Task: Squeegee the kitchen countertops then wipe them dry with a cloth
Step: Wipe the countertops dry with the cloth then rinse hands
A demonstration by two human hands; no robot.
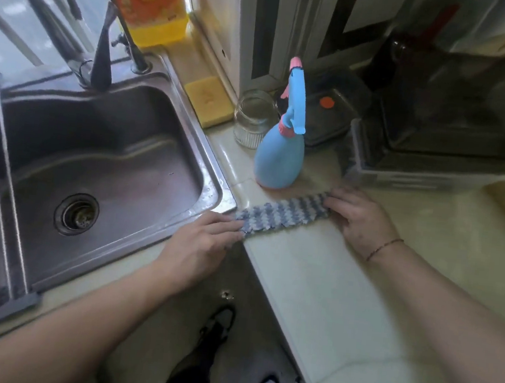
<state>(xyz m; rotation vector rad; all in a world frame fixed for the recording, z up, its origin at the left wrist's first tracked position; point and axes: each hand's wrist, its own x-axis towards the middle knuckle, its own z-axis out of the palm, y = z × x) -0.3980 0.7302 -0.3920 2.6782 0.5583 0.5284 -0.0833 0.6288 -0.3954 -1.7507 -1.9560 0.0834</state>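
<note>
Blue-grey cloth (283, 215), stretched between hands (205, 242)

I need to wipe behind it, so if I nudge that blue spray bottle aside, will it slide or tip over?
The blue spray bottle looks fairly stable: wide base, narrow neck. A low push probably slides it on the glossy countertop; a high one may tip it. How full it is can't be seen.

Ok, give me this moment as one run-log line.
stage: cloth wipe | left hand: holds cloth left end | right hand: holds right end | cloth: stretched on countertop | nearby: spray bottle
</note>
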